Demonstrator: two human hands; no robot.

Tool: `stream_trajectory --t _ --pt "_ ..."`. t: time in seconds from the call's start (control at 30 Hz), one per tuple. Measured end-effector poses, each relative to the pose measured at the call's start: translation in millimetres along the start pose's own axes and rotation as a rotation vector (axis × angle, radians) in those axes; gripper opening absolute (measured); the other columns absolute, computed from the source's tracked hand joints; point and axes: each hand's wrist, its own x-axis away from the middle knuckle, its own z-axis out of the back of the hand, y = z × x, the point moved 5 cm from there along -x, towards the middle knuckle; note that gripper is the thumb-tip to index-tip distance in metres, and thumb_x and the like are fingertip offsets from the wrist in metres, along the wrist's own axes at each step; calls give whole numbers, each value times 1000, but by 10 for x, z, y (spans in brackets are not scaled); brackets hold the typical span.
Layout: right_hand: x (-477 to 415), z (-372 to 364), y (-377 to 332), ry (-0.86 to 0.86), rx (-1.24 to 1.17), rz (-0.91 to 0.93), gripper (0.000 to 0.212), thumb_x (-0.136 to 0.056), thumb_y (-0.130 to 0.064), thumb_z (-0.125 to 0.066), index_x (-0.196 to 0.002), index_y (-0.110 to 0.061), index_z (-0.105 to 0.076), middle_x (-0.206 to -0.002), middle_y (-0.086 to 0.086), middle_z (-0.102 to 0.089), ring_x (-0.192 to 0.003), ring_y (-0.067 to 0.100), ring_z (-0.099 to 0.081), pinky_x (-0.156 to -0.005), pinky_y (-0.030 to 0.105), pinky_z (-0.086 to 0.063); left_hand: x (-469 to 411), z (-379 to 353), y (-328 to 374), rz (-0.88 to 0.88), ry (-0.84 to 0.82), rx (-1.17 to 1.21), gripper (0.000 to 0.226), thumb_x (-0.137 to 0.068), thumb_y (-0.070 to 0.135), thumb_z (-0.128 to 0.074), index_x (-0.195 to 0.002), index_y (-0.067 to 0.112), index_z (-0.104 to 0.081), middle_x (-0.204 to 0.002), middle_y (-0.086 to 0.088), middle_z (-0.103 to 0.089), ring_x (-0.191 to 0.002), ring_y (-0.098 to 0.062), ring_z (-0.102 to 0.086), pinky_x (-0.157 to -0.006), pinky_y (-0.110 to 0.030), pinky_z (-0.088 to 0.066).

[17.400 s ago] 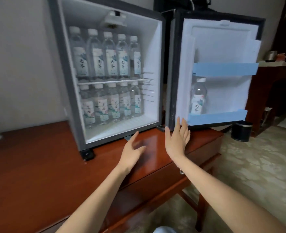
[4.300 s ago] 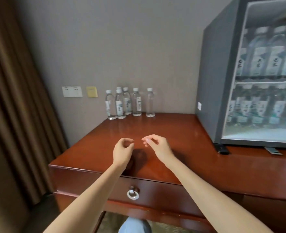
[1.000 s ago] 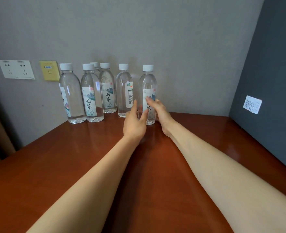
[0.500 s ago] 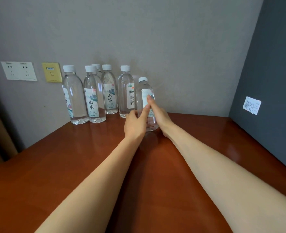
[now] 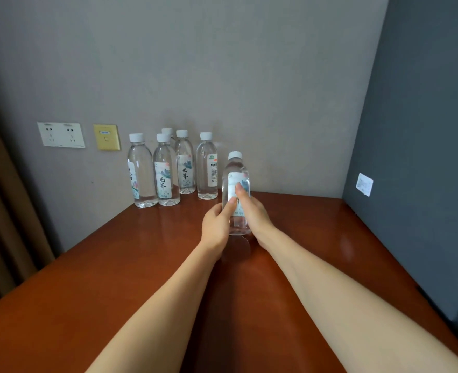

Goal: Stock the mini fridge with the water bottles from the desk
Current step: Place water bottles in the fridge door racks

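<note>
Both my left hand (image 5: 217,224) and right hand (image 5: 252,211) wrap one water bottle (image 5: 236,181), its base near the desk (image 5: 114,278). Five bottles (image 5: 168,170) wait by the wall; fridge side (image 5: 416,157) right. Stocking unfinished.

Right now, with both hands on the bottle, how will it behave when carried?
The held bottle looks full and clear, so probably heavy for its size. Tall and narrow, it may tip if set down carelessly. The left hand and right hand wrap its smooth plastic; likely slightly slippery.
</note>
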Motion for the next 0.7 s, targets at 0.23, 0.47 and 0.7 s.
stream_trajectory --t 0.23,0.47,0.7 --pt "691 1 -81 -6 2 -49 45 -92 -49 -57 -118 -13 -61 -91 5 -72 -72 14 -71 -54 23 -54 688 33 130 28 -38 49 20 -98 21 -55 -94 5 -65 -74 -12 -71 -59 -21 -71 -49 -25 -54" --pt "1373 73 -157 -3 75 -64 45 -92 -52 -54 -119 -17 -57 -100 5 -69 -84 16 -69 -67 25 -57 1347 50 237 95 -107 81 32 -96 23 -58 -107 -6 -63 -85 -21 -71 -65 -26 -72 -55 -29 -56" --pt "1886 185 -184 28 135 -8 50 -91 -55 -54 -123 -18 -57 -108 7 -70 -96 22 -69 -91 40 -56 1864 34 302 73 -192 39 35 -96 29 -57 -111 -1 -65 -97 -21 -72 -81 -30 -73 -66 -30 -57"
